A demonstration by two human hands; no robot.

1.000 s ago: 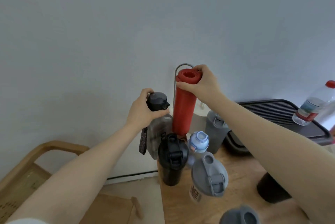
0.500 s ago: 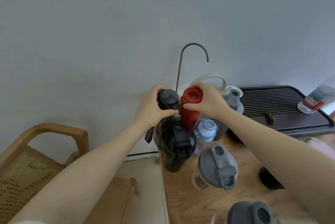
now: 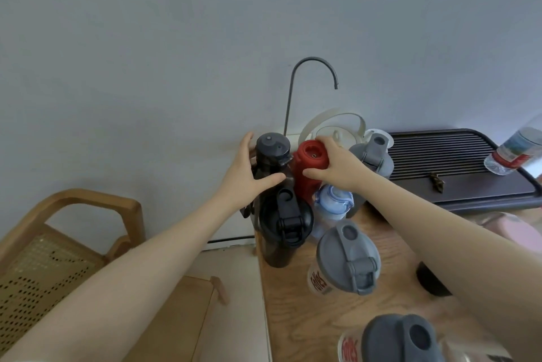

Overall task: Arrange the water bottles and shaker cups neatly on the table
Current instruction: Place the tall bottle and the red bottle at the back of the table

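At the far left corner of the wooden table (image 3: 293, 311), my left hand (image 3: 246, 174) wraps the neck of a dark smoky bottle (image 3: 271, 153) with a black cap. Right beside it my right hand (image 3: 337, 169) grips the top of a red bottle (image 3: 309, 162). Both stand upright by the wall. In front of them sit a black shaker cup (image 3: 283, 229) and a small pale blue bottle (image 3: 333, 206). Nearer me stand two clear shakers with grey lids (image 3: 346, 259) (image 3: 401, 338). Another grey-lidded shaker (image 3: 372, 156) stands behind my right wrist.
A curved metal spout (image 3: 311, 68) and a white kettle (image 3: 331, 127) stand at the wall. A dark slatted tray (image 3: 457, 174) lies at right with a clear plastic bottle (image 3: 513, 150) on it. A wooden cane chair (image 3: 58, 238) stands left of the table. A black object (image 3: 431, 285) sits under my right forearm.
Both hands have lowered the dark bottle and the red bottle from the air down to the table's far corner, side by side. The view tilted down.
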